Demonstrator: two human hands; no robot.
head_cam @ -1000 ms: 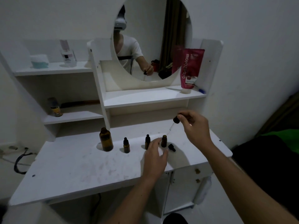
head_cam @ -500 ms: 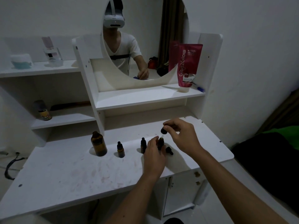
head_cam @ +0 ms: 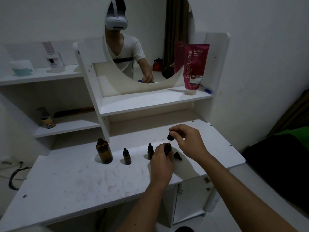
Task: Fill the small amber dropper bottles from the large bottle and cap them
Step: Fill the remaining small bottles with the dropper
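— While the left hand point(head_cam: 161, 160) curls round the open small amber glass dropper bottle point(head_cam: 167, 148) near the desk's right front part, what is the right hand doing?

— The right hand point(head_cam: 187, 139) pinches a black rubber-bulbed dropper cap point(head_cam: 169, 136) between thumb and fingers, just above the bottle's mouth. The cap's long axis runs up and down, bulb uppermost; its thin pipette is too faint to trace into the neck.

— And the desk itself?

— A matte white laminate desk point(head_cam: 70, 181), its top smudged with faint reddish marks. Just right of the held bottle a loose black dropper cap point(head_cam: 177, 156) lies on its side, pointing toward the right front corner.

— The other bottles?

— In a row running left from the hands: a capped small amber bottle point(head_cam: 150, 151) just beside the left hand's knuckles, upright; another capped small amber bottle point(head_cam: 127, 156) further left, upright; then the large round-shouldered amber glass bottle point(head_cam: 104, 153), upright. Whether its neck is capped, and how full any of them is, I cannot tell; the glass is too dark.

— Further back?

— On the shelf under the round mirror point(head_cam: 148, 39) a glossy crimson plastic tube point(head_cam: 194, 67) stands on its cap. On the left shelves: a small dark-lidded jar point(head_cam: 45, 118), a clear perfume bottle point(head_cam: 53, 59) and a pale tub point(head_cam: 22, 67).
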